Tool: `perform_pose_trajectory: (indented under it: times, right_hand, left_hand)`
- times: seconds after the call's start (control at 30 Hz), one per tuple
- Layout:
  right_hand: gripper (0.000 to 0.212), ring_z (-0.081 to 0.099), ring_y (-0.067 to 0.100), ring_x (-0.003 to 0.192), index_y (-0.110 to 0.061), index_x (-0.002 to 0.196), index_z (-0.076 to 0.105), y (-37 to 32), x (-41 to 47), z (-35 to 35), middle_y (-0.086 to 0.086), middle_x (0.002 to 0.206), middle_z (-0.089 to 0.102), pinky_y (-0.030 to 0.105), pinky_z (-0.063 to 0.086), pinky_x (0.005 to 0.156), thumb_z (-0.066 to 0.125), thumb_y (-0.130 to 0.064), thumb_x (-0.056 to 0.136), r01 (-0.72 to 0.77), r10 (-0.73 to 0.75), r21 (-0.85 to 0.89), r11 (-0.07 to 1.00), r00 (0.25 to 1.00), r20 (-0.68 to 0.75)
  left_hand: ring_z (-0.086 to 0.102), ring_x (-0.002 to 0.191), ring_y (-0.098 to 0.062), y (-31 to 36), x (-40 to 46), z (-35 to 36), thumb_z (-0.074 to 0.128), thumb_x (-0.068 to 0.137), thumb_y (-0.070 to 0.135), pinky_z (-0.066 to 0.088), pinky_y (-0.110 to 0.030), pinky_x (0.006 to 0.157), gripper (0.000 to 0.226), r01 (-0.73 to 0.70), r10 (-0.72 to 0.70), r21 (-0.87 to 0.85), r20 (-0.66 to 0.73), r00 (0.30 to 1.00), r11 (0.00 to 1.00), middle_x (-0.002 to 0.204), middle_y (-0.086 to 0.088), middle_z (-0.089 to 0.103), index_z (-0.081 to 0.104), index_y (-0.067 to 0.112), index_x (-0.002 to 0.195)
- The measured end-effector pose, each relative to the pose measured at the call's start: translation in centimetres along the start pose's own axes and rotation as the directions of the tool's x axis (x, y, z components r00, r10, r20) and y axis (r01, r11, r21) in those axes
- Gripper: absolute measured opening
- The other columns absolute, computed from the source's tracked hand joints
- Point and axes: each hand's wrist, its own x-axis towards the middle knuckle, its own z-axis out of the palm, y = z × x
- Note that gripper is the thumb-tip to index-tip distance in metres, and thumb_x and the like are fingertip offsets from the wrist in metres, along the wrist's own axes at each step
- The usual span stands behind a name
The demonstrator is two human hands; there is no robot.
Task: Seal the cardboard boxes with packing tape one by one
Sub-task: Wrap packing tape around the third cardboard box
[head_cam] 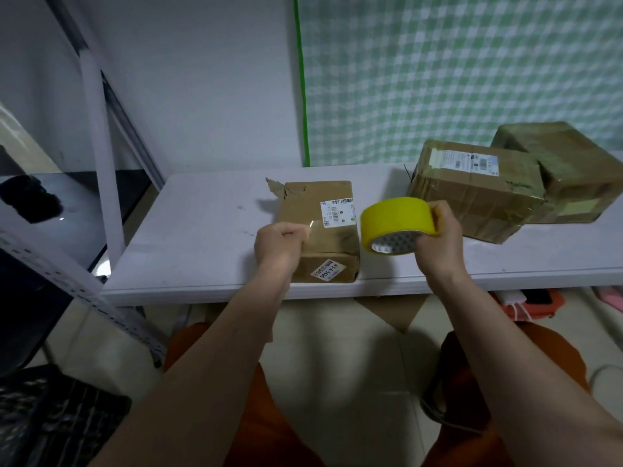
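Three boxes on the table point(209, 197): one box point(320, 230) at the near edge, two point(478, 190) stacked far right. A tape roll point(392, 224) is clamped in the right hand point(435, 237); the left hand point(279, 244) is pinched shut on a clear strip point(332, 227) drawn over the box. Risk: slack may let the strip twist or wrinkle.

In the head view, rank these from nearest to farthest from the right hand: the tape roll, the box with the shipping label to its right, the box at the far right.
1. Tape roll: held in the right hand.
2. Labelled box: just right, behind.
3. Far-right box: farther back, at the table's right end.
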Motion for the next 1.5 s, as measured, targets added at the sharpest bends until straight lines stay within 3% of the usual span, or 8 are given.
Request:
perform_pose_trajectory:
  times: [0.27,0.5,0.7,1.07,1.17,1.27,1.4,1.5]
  right_hand:
    - [0.040,0.047,0.020,0.082,-0.015,0.095,0.047,1.6,1.0,0.1,0.003,0.089,0.050,0.024,0.038,0.054,0.039,0.018,0.074,-0.061,0.055,-0.103,0.993,0.997,-0.060]
    - [0.033,0.048,0.026,0.084,-0.011,0.093,0.046,2.6,2.0,0.8,0.009,0.090,0.051,0.039,0.043,0.066,0.040,0.016,0.075,-0.100,0.097,-0.175,0.979,0.995,-0.027]
    - [0.030,0.049,0.025,0.085,-0.012,0.092,0.045,3.9,2.6,1.2,0.010,0.091,0.051,0.034,0.040,0.064,0.044,0.014,0.079,-0.117,0.115,-0.212,0.970,0.993,-0.023]
    - [0.031,0.052,0.032,0.090,-0.007,0.100,0.047,5.1,2.6,1.8,0.016,0.096,0.053,0.042,0.045,0.070,0.043,0.014,0.079,-0.132,0.137,-0.262,0.956,0.991,0.003]
    - [0.031,0.050,0.030,0.089,-0.009,0.098,0.046,4.9,2.5,1.8,0.016,0.095,0.052,0.039,0.043,0.066,0.042,0.015,0.078,-0.115,0.127,-0.255,0.960,0.991,0.032]
    - [0.032,0.049,0.029,0.090,-0.007,0.101,0.047,4.7,2.3,2.1,0.016,0.097,0.052,0.038,0.042,0.067,0.042,0.015,0.078,-0.094,0.111,-0.255,0.962,0.992,0.054]
    - [0.033,0.050,0.029,0.091,-0.005,0.105,0.047,4.5,2.3,2.5,0.016,0.099,0.052,0.040,0.044,0.070,0.042,0.015,0.080,-0.104,0.126,-0.251,0.962,0.989,0.075]
    - [0.035,0.050,0.028,0.091,-0.006,0.105,0.047,4.5,2.3,2.7,0.015,0.098,0.052,0.038,0.043,0.067,0.042,0.016,0.079,-0.112,0.136,-0.250,0.962,0.987,0.080]
  left_hand:
    - [0.059,0.075,-0.012,-0.5,0.7,1.2,0.064,0.088,0.037,0.046,-0.025,0.070,0.028,-0.085,0.089,0.329,0.001,0.996,0.940,0.079,0.011,0.068,0.068,0.026,0.063]
    - [0.059,0.081,-0.021,-0.9,0.5,1.9,0.055,0.088,0.030,0.049,-0.031,0.070,0.022,-0.168,0.216,0.529,-0.029,0.976,0.832,0.081,0.007,0.069,0.066,0.029,0.068]
    - [0.057,0.085,-0.024,-1.4,0.4,2.4,0.055,0.090,0.028,0.050,-0.040,0.078,0.023,-0.252,0.313,0.563,-0.012,0.950,0.787,0.082,0.000,0.070,0.072,0.024,0.076]
    - [0.034,0.083,-0.013,-2.6,1.1,2.7,0.060,0.091,0.031,0.033,-0.027,0.073,0.018,-0.374,0.496,0.733,0.057,0.866,0.569,0.082,0.004,0.053,0.071,0.021,0.082]
    - [0.028,0.091,-0.011,-2.8,1.1,2.5,0.063,0.089,0.035,0.029,-0.023,0.078,0.014,-0.334,0.472,0.733,0.020,0.882,0.593,0.093,0.005,0.036,0.068,0.023,0.084]
    - [0.034,0.101,-0.015,-3.2,0.8,2.5,0.059,0.091,0.032,0.032,-0.026,0.089,0.013,-0.302,0.446,0.728,-0.007,0.895,0.616,0.105,0.003,0.038,0.064,0.020,0.094]
    - [0.036,0.120,-0.023,-3.1,1.3,1.5,0.064,0.087,0.039,0.033,-0.034,0.102,0.051,-0.175,0.338,0.713,-0.092,0.937,0.679,0.131,-0.008,0.040,0.043,0.013,0.126]
    - [0.036,0.121,-0.024,-2.9,1.9,0.7,0.064,0.088,0.037,0.034,-0.037,0.103,0.053,-0.133,0.256,0.685,-0.081,0.963,0.717,0.132,-0.009,0.040,0.041,0.012,0.129]
